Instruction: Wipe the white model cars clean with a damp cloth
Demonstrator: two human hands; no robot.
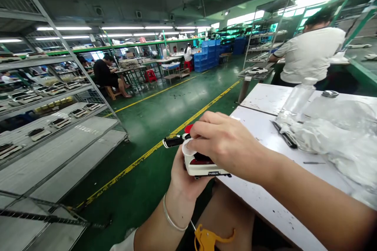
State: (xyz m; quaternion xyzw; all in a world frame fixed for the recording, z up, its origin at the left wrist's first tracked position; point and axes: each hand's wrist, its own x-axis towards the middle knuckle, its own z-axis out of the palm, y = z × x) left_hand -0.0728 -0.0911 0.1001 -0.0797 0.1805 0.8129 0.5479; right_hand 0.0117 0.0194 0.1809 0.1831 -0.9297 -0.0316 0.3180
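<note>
A: The white model car (pixel 203 164) sits in the air just off the near edge of the bench (pixel 265 133), rear end toward the camera, with red tail lamps and a plate that seems to read NSX. The left hand (pixel 184 174) cups it from below, curled round the body.

B: And the right hand (pixel 226 145)?

A: It comes over the top, fingers closed onto the roof area, pressing at something small there. A black and white strip (pixel 173 141) sticks out to the left beside a red bit (pixel 189 128); I can't tell exactly what they are.

B: So how should this be handled well, in your view?

A: I'd keep the lower hand firm so the shell doesn't twist, and press straight down with the fingertips rather than at a slant. Thin plastic parts probably snap or scuff if forced.

B: What lies around?

A: On the bench, a clear plastic bottle (pixel 296 102) and crumpled clear bags (pixel 332 141) well to the right. An orange tool handle (pixel 210 238) hangs below, near the lap. Shelves of car parts on the rack (pixel 59 121) at left, and a person in a white shirt (pixel 309 55) works beyond.
</note>
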